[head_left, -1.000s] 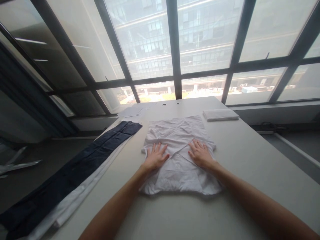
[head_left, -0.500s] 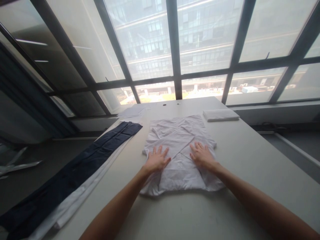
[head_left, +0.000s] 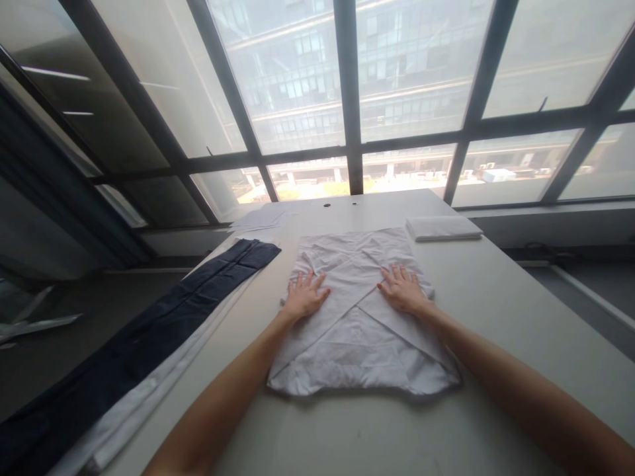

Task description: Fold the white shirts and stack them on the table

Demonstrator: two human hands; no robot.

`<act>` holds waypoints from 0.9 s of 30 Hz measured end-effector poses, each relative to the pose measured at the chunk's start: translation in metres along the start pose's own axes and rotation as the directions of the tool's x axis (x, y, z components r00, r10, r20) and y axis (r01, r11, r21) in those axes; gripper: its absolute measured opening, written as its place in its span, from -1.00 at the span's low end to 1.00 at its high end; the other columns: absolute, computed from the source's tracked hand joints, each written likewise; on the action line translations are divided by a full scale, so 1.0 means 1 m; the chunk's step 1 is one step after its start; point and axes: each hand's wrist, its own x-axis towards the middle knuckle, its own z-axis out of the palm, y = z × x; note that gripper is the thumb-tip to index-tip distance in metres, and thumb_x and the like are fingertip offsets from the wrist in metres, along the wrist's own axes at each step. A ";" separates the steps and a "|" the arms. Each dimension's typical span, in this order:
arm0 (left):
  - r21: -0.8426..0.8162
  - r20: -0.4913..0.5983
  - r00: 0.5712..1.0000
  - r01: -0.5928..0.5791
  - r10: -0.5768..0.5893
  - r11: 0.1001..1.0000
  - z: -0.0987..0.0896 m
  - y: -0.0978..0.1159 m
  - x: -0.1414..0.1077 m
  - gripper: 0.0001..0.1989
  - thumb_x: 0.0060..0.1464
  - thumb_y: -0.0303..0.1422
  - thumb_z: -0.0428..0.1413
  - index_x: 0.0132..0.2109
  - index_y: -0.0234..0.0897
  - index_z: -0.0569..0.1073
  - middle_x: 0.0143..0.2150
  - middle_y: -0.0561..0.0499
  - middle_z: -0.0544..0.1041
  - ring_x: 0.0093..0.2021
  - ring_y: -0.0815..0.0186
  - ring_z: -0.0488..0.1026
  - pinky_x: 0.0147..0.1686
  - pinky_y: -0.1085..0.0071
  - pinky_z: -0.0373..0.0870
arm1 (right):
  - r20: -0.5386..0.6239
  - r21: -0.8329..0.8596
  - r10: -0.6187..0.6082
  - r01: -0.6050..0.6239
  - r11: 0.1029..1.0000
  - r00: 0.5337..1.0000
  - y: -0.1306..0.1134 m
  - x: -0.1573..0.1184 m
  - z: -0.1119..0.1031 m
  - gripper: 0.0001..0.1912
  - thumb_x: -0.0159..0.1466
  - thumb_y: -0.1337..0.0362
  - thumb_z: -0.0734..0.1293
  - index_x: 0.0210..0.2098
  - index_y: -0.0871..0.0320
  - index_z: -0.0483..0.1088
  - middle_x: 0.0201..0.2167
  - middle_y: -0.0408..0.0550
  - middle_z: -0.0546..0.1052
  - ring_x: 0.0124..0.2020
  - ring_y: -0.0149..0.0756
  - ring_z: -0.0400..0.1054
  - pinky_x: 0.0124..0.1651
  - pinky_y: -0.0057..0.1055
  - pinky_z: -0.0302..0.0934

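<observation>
A white shirt (head_left: pixel 354 337) lies on the white table (head_left: pixel 317 436) in front of me, its sides folded inward so that slanting edges cross its middle. Creases run over its upper part. My left hand (head_left: pixel 305 295) rests flat on the shirt's left side with fingers spread. On the right side, my right hand (head_left: pixel 404 289) lies palm down, fingers also apart. Both hands touch the cloth without gripping it. The shirt's near edge is slightly wavy and casts a thin shadow.
Dark navy trousers (head_left: pixel 149 350) stretch along the table's left edge, over a white cloth (head_left: pixel 163 383). A folded white cloth (head_left: pixel 444 228) sits at the back right. Papers (head_left: pixel 258 218) lie at the back left. Large windows (head_left: pixel 292 86) stand behind the table.
Both hands have slid slightly away from me over the shirt, the left one also a little outward. The shirt's near corners now spread wider and its near part looks flatter.
</observation>
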 end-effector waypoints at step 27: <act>-0.182 -0.232 0.887 -0.443 0.400 0.878 -0.027 0.035 -0.065 -0.77 0.28 -0.26 0.12 0.00 -0.22 0.53 0.14 -0.17 0.49 0.17 0.06 0.40 0.21 0.11 0.32 | -0.076 0.202 -0.332 0.341 0.918 0.940 -0.024 -0.074 -0.042 -0.76 0.33 0.12 0.36 -0.20 0.16 0.54 -0.20 0.10 0.56 -0.10 -0.11 0.43 -0.02 -0.30 0.25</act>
